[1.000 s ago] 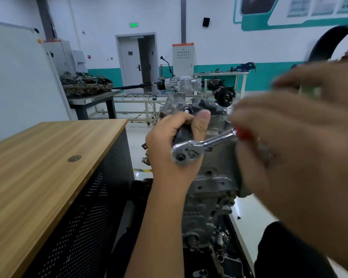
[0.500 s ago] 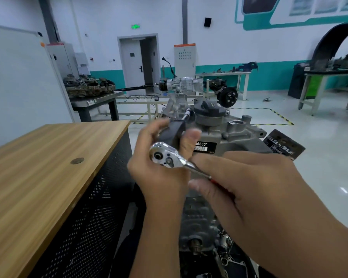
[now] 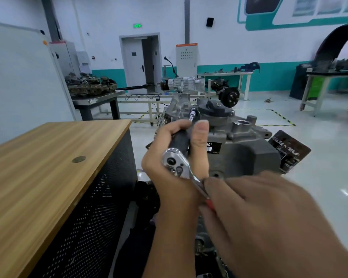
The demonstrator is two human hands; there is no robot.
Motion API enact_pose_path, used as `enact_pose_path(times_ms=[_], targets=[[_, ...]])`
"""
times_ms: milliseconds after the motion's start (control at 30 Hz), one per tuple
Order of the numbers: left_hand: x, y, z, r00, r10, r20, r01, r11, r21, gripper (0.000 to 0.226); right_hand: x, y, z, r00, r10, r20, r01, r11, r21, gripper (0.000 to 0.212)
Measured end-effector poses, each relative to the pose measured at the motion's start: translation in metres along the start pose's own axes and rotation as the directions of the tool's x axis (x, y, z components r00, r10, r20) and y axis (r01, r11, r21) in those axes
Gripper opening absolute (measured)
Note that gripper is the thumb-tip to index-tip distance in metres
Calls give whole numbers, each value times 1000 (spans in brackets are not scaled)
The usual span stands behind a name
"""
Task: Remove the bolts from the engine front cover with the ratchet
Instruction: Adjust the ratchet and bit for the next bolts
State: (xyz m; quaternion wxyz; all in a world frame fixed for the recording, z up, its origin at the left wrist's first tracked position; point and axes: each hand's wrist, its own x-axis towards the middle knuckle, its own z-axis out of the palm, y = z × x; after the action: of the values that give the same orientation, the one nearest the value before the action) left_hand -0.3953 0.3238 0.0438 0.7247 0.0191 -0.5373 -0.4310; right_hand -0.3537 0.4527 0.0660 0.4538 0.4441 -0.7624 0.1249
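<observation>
The work looks mid-way on one bolt: the left hand point(image 3: 175, 157) grips the extension behind the ratchet point(image 3: 177, 162), the right hand point(image 3: 269, 213) clasps its handle, socket on the engine front cover point(image 3: 239, 149), no loose bolts visible.

I see a wooden-topped cabinet point(image 3: 48, 157) at left, white-and-teal walls point(image 3: 269, 77), a grey door point(image 3: 135, 63), glossy pale floor point(image 3: 319, 157).
</observation>
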Motion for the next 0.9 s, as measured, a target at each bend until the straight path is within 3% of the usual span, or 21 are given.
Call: enact_pose_path(times_ms=[100,167,267,367,533,600,700,800,900], targets=[[12,-1,-4,998,4,60,1,997,-79,12,11,22,-10,996,20,-86,-11,995,99,7],[18,-2,-11,984,46,170,-43,999,-24,10,22,38,-22,991,3,-137,15,990,137,10],[24,-1,-17,973,2,232,-5,1000,13,12,22,37,-29,990,44,-137,-31,995,90,16],[24,8,-10,982,-75,175,79,997,-18,13,3,18,-17,991,107,-80,-101,992,73,22],[21,11,0,987,-73,142,72,997,10,16,-6,24,-15,989,130,72,-139,980,142,20],[21,8,-5,970,-45,240,44,999,9,17,10,39,-21,992,129,-7,-125,973,195,16],[21,9,-12,937,-31,348,6,997,74,18,27,54,-28,979,162,-125,-136,972,193,25],[27,10,-11,953,-92,287,84,996,39,14,10,29,-23,986,157,-51,-155,987,44,13],[28,12,-4,962,-125,243,120,992,35,14,-14,1,-8,983,145,115,-158,981,113,14]])
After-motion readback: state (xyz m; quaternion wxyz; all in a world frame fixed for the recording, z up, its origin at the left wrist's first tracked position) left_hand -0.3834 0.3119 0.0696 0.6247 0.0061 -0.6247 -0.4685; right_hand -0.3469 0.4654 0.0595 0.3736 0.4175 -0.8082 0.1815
